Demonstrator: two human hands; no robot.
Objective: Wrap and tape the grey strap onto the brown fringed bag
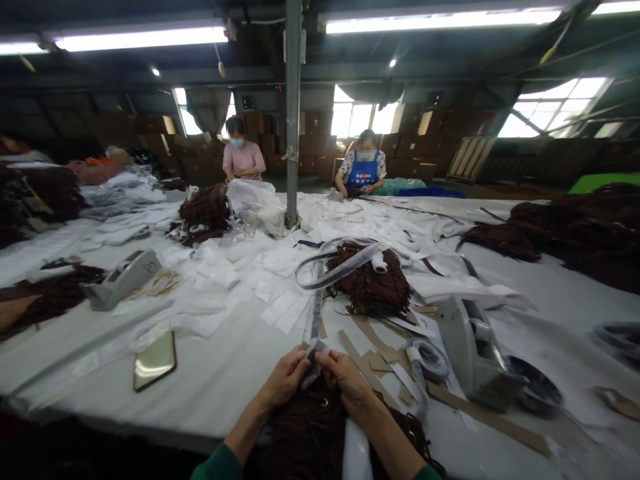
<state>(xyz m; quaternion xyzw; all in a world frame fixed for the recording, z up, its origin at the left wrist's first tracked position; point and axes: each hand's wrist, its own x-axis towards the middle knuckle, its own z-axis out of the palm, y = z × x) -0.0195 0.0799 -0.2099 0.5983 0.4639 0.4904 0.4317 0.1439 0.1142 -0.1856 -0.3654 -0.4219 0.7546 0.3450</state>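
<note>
My left hand (pixel 285 377) and my right hand (pixel 346 377) are close together at the table's near edge. Between them, both sets of fingertips pinch a strap (pixel 316 310) wrapped in whitish translucent film. From my fingers the strap runs away over the table and loops near a dark brown fringed bag (pixel 375 287) with a white roll on top. Under my hands lies another dark brown fringed piece (pixel 305 433) with a small gold-coloured ring, partly hidden by my forearms. A white wrapped tube shape (pixel 356 450) rests against it beside my right wrist.
A grey tape dispenser (pixel 475 353) stands at right amid cardboard strips (pixel 493 417) and a coiled strap (pixel 427 360). Another dispenser (pixel 125 279) and a phone (pixel 155 360) are at left. A post (pixel 293 120) rises mid-table. Two people (pixel 244 157) work across; a forearm (pixel 19 313) shows at left.
</note>
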